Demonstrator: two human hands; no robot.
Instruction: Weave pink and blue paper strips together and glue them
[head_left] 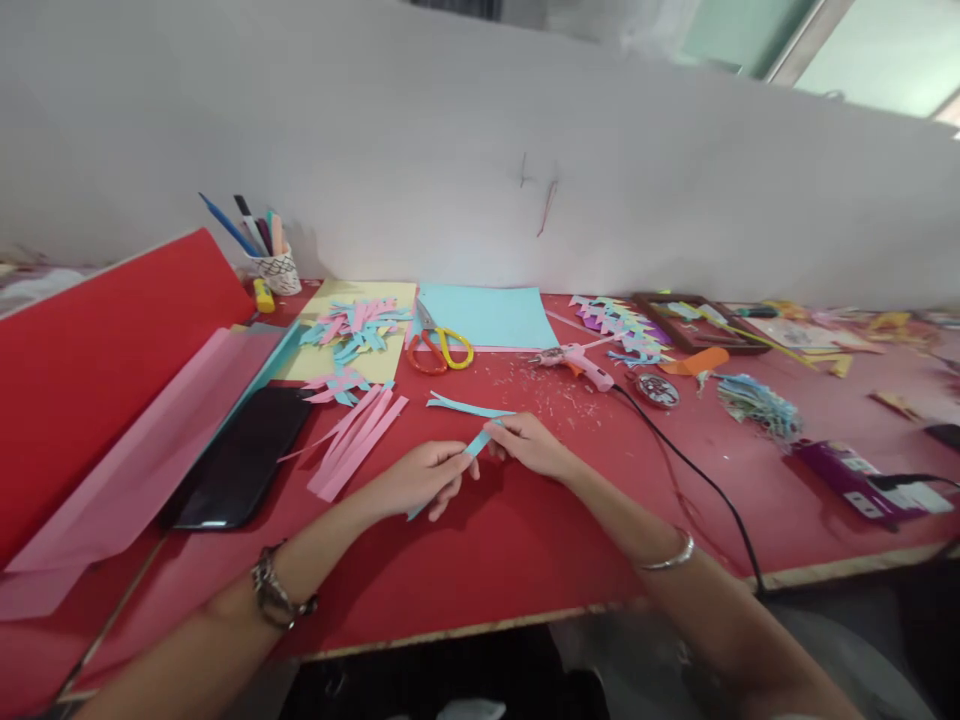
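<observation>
A narrow light-blue paper strip [478, 443] is stretched between my two hands above the red tabletop. My left hand [431, 477] pinches it, and one end pokes out below the fingers. At the strip's upper end, my right hand [525, 443] grips it between thumb and fingers. Just beyond my hands more blue paper strips [465, 407] lie on the table. To the left of them rest several pink paper strips [360, 440]. Scissors [441, 345] with red and yellow handles lie farther back, partly on a blue paper sheet [487, 312].
A pile of folded paper pieces [360, 325] lies on yellow paper. At left are a black phone [240, 455] and a red board [120, 370]. A pink glue gun [581, 362] trails its cord toward the front edge. A purple power strip [855, 480] sits at right.
</observation>
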